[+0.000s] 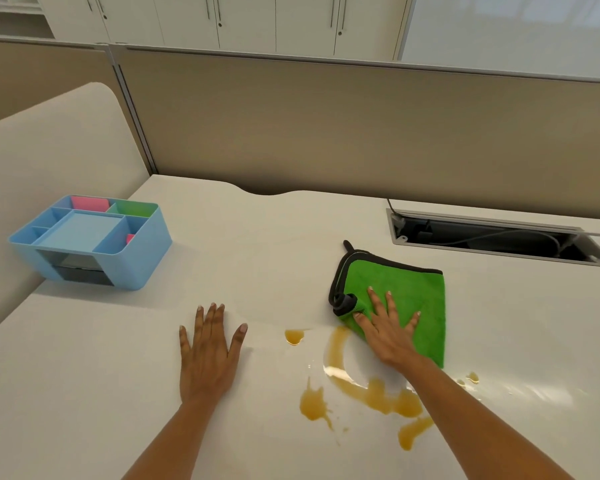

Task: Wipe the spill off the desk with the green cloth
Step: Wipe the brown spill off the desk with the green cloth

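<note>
A blue organizer with compartments sat at nine o'clock; an open cable hatch lay at two o'clock.

Folded green cloth, black-edged, flat on white desk beside amber spill.

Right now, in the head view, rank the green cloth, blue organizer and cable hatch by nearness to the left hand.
From the left hand:
1. Green cloth, to its right, under the right hand.
2. Blue organizer, far left.
3. Cable hatch, far right, at the back.
</note>
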{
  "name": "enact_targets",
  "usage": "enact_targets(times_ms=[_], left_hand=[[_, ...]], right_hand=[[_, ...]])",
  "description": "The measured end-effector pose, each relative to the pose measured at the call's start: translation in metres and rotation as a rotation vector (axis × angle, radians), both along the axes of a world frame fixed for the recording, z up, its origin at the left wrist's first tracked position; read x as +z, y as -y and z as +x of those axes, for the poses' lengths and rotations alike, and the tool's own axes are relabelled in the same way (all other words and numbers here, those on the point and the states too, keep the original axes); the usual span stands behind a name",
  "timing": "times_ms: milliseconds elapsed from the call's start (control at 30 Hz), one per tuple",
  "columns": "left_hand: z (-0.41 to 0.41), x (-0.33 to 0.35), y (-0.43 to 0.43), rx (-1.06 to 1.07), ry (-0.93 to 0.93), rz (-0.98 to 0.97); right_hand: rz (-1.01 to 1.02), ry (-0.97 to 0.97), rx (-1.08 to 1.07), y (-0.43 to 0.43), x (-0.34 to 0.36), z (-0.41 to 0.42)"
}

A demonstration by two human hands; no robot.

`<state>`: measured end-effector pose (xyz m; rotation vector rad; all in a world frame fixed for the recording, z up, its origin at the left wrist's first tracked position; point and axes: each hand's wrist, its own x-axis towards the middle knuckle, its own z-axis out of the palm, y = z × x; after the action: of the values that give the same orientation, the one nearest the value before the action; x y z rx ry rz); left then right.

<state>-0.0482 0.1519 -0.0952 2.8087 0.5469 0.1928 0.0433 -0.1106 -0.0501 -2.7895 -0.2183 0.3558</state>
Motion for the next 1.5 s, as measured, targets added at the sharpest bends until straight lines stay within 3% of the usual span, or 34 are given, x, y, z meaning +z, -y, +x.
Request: enact_targets(times_ms=[233,667,800,1167,1500], left_hand=[[0.0,0.005,0.004,0.026,0.049,-0.047],[0.001,0.008,0.0,0.041,0.076,-0.153],[0.0,0.007,-0.001,0.001,0.03,-0.051],[-0.003,0.01,-0.002,0.026,0.185,-0.235],[-0.004,0.015,-0.004,-0.005,0.232,-0.303]], right_hand=[[0.023,-0.011,0.03,-0.034,0.0,0.001],[-0.001,0.025,0.304,-0.125,-0.011,-0.002],[-0.038,0.057,0.402,-0.138,-0.014,-0.011],[-0.011,0.096,0.639,-0.122,-0.022,-0.047],[-0.002,0.059,0.653,-0.089,-0.018,-0.089]])
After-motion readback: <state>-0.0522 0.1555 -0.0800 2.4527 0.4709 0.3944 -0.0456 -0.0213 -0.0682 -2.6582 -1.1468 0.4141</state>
